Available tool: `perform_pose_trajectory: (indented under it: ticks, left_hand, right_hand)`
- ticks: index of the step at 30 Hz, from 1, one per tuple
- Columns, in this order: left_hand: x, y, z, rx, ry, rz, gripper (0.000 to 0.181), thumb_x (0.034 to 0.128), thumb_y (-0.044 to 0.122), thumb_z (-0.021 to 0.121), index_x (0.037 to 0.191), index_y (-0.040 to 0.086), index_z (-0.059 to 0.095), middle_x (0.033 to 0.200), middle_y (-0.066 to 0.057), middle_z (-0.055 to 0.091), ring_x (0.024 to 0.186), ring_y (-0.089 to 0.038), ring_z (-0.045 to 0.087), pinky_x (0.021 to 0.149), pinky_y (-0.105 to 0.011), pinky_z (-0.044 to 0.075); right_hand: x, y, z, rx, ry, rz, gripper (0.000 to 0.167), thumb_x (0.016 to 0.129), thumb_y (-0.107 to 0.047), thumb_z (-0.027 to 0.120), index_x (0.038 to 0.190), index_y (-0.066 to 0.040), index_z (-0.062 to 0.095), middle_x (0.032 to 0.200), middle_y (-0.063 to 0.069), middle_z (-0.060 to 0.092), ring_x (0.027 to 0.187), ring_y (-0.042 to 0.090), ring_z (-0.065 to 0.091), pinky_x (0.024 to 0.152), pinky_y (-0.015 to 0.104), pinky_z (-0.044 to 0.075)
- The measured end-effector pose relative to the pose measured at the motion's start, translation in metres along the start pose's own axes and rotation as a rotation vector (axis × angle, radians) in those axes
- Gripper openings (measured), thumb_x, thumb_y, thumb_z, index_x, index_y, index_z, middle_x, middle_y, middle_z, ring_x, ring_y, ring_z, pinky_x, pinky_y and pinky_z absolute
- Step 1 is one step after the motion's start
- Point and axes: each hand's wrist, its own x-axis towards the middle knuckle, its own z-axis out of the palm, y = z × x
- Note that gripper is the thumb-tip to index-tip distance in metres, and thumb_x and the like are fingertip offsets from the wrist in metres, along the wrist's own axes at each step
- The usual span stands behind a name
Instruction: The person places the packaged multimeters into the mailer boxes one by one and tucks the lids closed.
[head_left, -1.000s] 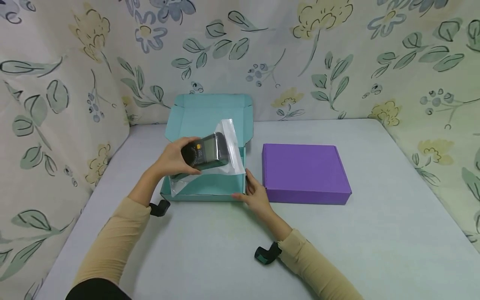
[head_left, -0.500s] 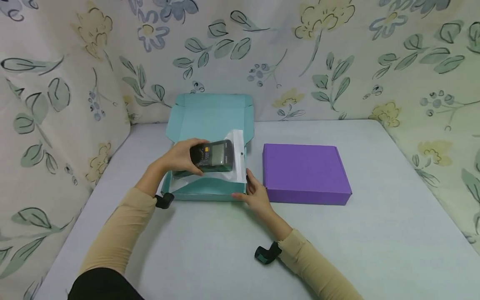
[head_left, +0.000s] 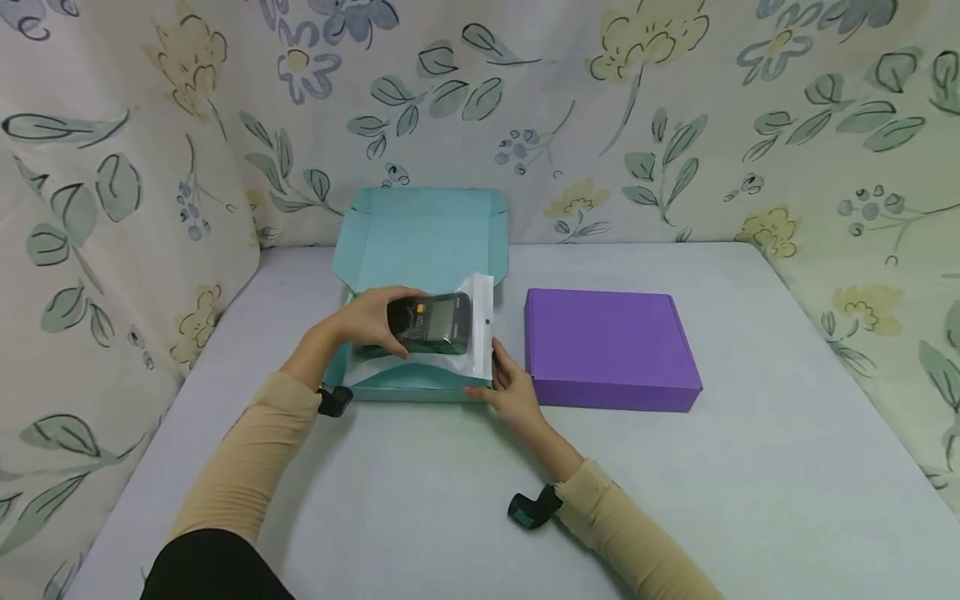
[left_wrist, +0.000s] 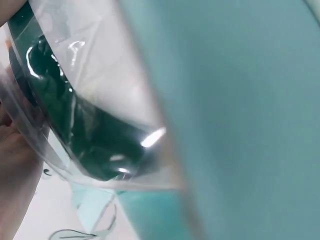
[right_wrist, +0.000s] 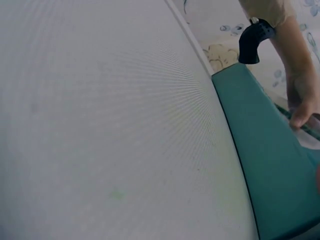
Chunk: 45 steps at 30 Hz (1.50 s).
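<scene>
My left hand [head_left: 371, 321] grips a dark multimeter [head_left: 444, 323] with a grey screen, sealed in a clear and white plastic bag [head_left: 482, 329]. The bagged meter is over the tray of an open teal cardboard box [head_left: 420, 393], tilted, its right end near the right wall. Up close in the left wrist view, the meter's green edge [left_wrist: 100, 137] shows through the plastic beside the teal cardboard [left_wrist: 240, 100]. At the box's front right corner, my right hand [head_left: 513, 387] holds the walls, thumb on the front. In the right wrist view only a fingertip shows at the right edge.
A closed purple box [head_left: 611, 346] lies just right of the teal one. The teal lid [head_left: 427, 233] stands raised at the back, near a floral curtain [head_left: 555, 100]. A white cloth [head_left: 420, 500] covers the table.
My left hand has lowered the bagged multimeter toward the teal box and shifted it slightly right, bringing it more level. My right hand has stayed at the corner.
</scene>
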Motion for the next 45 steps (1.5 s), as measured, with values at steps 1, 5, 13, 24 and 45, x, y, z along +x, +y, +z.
perform_pose_trajectory:
  ticks: [1,5,13,24,45]
  left_hand:
    - [-0.001,-0.001,0.001,0.002,-0.003,-0.005,0.095,0.0626,0.016,0.093,0.143,-0.001,0.045,0.145,-0.022,0.043,0.134,-0.042,0.037,0.107,-0.059,0.034]
    - [-0.003,-0.007,0.003,-0.005,-0.016,-0.019,0.094,0.0630,0.016,0.092,0.142,-0.002,0.044,0.145,-0.023,0.043,0.134,-0.042,0.036,0.107,-0.059,0.034]
    - [-0.004,-0.014,0.006,-0.001,-0.052,-0.023,0.093,0.0621,0.014,0.092,0.141,-0.003,0.046,0.144,-0.025,0.043,0.132,-0.044,0.037,0.105,-0.059,0.036]
    - [0.002,-0.019,0.013,0.069,-0.109,-0.077,0.091,0.0638,0.016,0.091,0.141,0.000,0.047,0.144,-0.023,0.045,0.131,-0.042,0.041,0.104,-0.058,0.038]
    - [0.003,-0.021,0.021,0.093,-0.178,-0.103,0.091,0.0656,0.019,0.091,0.143,0.001,0.046,0.142,-0.024,0.045,0.126,-0.044,0.044,0.099,-0.058,0.042]
  right_hand:
    - [0.000,0.000,0.000,-0.002,-0.001,0.002,0.093,0.081,0.008,0.073,0.153,0.002,0.015,0.159,0.019,0.015,0.145,0.030,0.018,0.114,0.035,0.026]
    - [-0.001,-0.002,0.000,-0.002,0.010,0.013,0.092,0.081,0.009,0.073,0.153,0.002,0.016,0.159,0.019,0.014,0.145,0.029,0.017,0.114,0.033,0.025]
    - [-0.002,-0.004,0.000,-0.004,-0.002,0.006,0.092,0.081,0.011,0.072,0.153,0.002,0.016,0.159,0.020,0.014,0.145,0.029,0.016,0.114,0.035,0.025]
    - [0.001,-0.002,-0.001,-0.030,-0.030,0.012,0.092,0.083,0.005,0.073,0.153,0.002,0.014,0.160,0.018,0.013,0.145,0.028,0.017,0.113,0.032,0.027]
    - [0.000,0.000,-0.001,-0.026,-0.039,-0.009,0.086,0.085,0.005,0.070,0.151,0.008,0.015,0.157,0.024,0.016,0.144,0.033,0.019,0.110,0.035,0.030]
